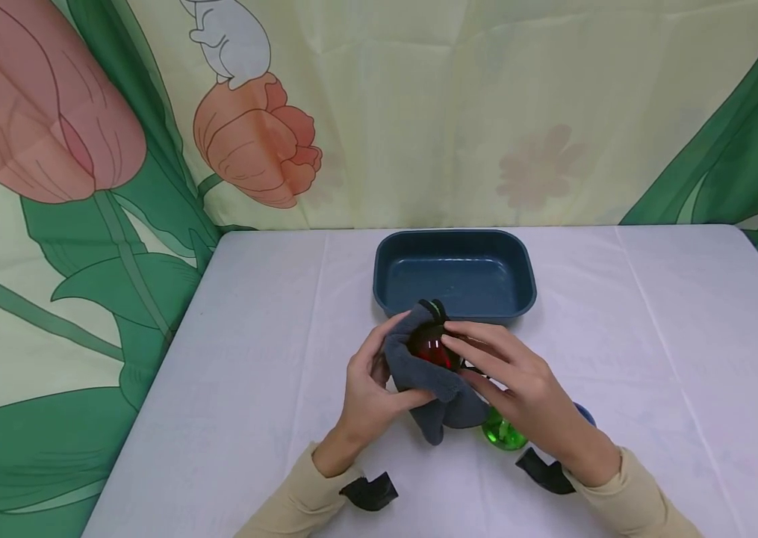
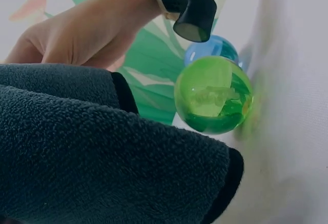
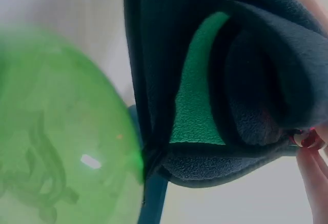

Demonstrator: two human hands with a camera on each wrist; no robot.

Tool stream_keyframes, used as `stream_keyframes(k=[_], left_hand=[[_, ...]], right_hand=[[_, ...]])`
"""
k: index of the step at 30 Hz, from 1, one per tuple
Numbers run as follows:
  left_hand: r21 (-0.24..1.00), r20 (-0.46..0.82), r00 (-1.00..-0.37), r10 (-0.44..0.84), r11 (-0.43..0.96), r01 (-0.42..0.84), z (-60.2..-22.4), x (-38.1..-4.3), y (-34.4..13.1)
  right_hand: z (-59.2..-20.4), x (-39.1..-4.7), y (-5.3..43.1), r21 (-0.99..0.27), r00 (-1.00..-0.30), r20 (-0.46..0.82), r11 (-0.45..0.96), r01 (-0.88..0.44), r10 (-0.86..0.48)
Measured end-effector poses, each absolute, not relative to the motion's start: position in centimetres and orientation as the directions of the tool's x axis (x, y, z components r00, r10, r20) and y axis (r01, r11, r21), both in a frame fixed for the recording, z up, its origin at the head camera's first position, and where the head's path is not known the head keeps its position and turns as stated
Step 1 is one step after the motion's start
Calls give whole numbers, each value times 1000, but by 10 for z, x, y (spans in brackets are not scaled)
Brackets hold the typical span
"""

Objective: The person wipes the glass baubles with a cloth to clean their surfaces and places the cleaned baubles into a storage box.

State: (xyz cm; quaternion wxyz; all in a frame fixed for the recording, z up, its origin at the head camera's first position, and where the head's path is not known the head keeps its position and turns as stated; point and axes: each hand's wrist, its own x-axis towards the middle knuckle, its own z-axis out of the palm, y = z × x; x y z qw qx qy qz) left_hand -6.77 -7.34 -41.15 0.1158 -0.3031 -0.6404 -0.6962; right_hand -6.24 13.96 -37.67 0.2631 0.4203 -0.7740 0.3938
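Note:
In the head view a dark grey-blue cloth (image 1: 442, 388) with black edging is wrapped partly around a shiny transparent red ball (image 1: 434, 347). My left hand (image 1: 372, 396) grips the cloth from the left, its thumb along the front. From the right, my right hand (image 1: 513, 373) has its bent fingers and thumb on the exposed side of the ball. Cloth folds (image 2: 102, 152) fill the lower left of the left wrist view and hide the left fingers. A sliver of the red ball (image 3: 310, 139) appears beside the fingertips in the right wrist view.
A transparent green ball (image 1: 505, 430) lies on the white tablecloth below the right hand. Near the right wrist is a blue ball (image 1: 584, 413), mostly hidden. An open dark blue basin (image 1: 520, 299) stands behind the hands. A patterned curtain (image 1: 405, 112) hangs beyond the table's back edge.

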Motion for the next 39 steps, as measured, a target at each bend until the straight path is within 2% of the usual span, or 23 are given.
stream_keyframes(k=[6, 9, 16, 25, 28, 31, 39], left_hand=[[828, 560, -793, 238, -138, 543, -411, -68, -73], [825, 564, -793, 231, -129, 550, -412, -68, -72], [844, 537, -819, 203, -144, 517, -412, -68, -74], [822, 569, -791, 225, -176, 541, -415, -70, -75], [823, 568, -790, 229, -176, 541, -416, -70, -74], [827, 562, -795, 228, -166, 537, -415, -69, -73], [851, 524, -821, 225, -121, 511, -410, -68, -74]], right_hand=[[-379, -59, 142, -565, -685, 590, 388, -728, -426], [-379, -57, 143, -628, -741, 527, 396, -670, -417], [-380, -61, 143, -598, -715, 524, 397, -696, -463], [-379, -64, 143, -407, -565, 625, 393, -825, -538], [-377, -64, 142, -386, -545, 639, 387, -837, -542], [-376, -64, 142, -401, -566, 622, 400, -824, -541], [-376, -61, 140, -522, -692, 554, 454, -722, -463]])
